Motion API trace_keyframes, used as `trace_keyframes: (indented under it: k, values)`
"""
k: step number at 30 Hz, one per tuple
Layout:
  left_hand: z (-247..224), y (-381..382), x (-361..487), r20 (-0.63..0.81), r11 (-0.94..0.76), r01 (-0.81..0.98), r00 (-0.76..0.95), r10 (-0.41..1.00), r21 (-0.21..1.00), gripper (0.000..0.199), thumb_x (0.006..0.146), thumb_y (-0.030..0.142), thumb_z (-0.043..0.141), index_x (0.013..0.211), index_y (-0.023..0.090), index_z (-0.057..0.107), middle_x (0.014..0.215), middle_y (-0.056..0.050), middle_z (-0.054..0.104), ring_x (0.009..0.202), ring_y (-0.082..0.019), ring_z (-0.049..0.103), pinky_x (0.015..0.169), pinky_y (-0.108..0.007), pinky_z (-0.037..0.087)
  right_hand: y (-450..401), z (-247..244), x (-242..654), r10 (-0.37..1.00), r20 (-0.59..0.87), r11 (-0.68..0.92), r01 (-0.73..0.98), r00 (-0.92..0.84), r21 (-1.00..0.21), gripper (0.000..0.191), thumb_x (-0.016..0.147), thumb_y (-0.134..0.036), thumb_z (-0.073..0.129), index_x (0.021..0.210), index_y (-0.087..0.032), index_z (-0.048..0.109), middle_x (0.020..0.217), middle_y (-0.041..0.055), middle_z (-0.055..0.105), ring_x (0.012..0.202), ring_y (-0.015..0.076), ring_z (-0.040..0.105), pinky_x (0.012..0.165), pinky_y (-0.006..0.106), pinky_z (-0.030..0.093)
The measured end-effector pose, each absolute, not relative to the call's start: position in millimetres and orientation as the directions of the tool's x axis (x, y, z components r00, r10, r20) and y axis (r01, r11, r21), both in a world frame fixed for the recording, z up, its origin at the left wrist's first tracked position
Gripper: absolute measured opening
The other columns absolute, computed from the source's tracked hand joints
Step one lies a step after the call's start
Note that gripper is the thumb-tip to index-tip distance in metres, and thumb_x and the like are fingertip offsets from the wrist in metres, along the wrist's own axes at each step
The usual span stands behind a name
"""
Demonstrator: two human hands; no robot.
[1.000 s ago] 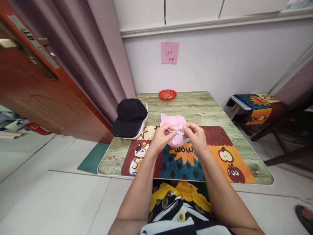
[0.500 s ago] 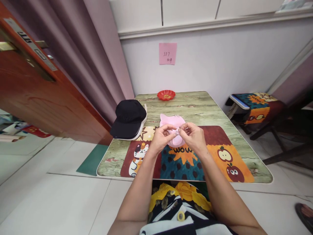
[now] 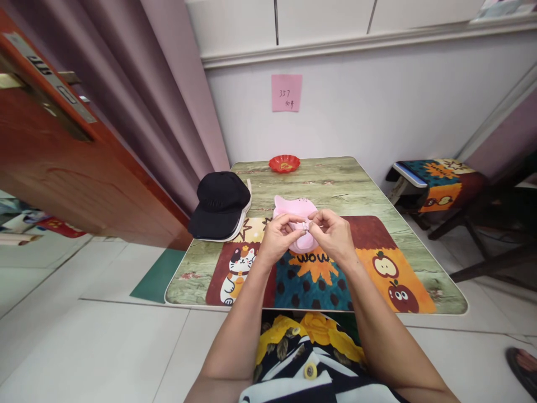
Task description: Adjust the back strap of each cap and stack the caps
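In front of me lies a smooth pink object with a pointed ear-like corner, partly hidden behind my hands; I cannot tell its exact kind. Just over its near part, my left hand pinches a small pale, silvery piece between thumb and forefinger. From the other side, my right hand has its thumb and forefinger closed at the same piece. The piece is too small to name. Both hands are close together, their fingertips almost meeting.
A black cap sits on paler caps at the table's left. A red scalloped dish stands near the wall. Under my hands lies a patterned mat. A stool is to the right, a wooden door to the left.
My right fingertips have shifted slightly away from the left ones, and more of the small silvery piece shows between them. The pink object stays in place.
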State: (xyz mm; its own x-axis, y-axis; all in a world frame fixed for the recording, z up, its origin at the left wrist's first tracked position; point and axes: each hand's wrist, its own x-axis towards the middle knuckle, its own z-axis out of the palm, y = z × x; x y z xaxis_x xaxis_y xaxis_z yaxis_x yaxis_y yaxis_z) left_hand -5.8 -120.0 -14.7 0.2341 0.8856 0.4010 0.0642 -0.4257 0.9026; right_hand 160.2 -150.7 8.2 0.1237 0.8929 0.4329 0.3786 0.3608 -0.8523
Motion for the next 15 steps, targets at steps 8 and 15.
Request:
trace_keyframes:
  k: [8, 15]
  values:
    - [0, -128, -6, 0.551, -0.619, 0.293, 0.287, 0.784, 0.729, 0.018, 0.084, 0.020, 0.073, 0.102, 0.020, 0.074, 0.102, -0.005, 0.068, 0.071, -0.010, 0.057, 0.066, -0.023, 0.047, -151, 6, 161, 0.887, 0.450, 0.383, 0.374, 0.108, -0.845, 0.011, 0.073, -0.019, 0.061, 0.065, -0.021, 0.054, 0.093, 0.0051, 0.071, 0.078, 0.0177, 0.066, 0.064, 0.027, 0.048]
    - [5, -132, -7, 0.581, -0.662, 0.377, 0.318, 0.749, 0.647, 0.019, 0.086, 0.020, 0.071, 0.105, 0.021, 0.072, 0.105, -0.006, 0.069, 0.085, -0.015, 0.062, 0.075, -0.027, 0.049, -151, 5, 162, 0.900, 0.423, 0.375, 0.314, 0.101, -0.872, 0.013, 0.078, -0.025, 0.063, 0.067, -0.021, 0.056, 0.092, 0.0056, 0.071, 0.076, 0.0172, 0.065, 0.064, 0.027, 0.048]
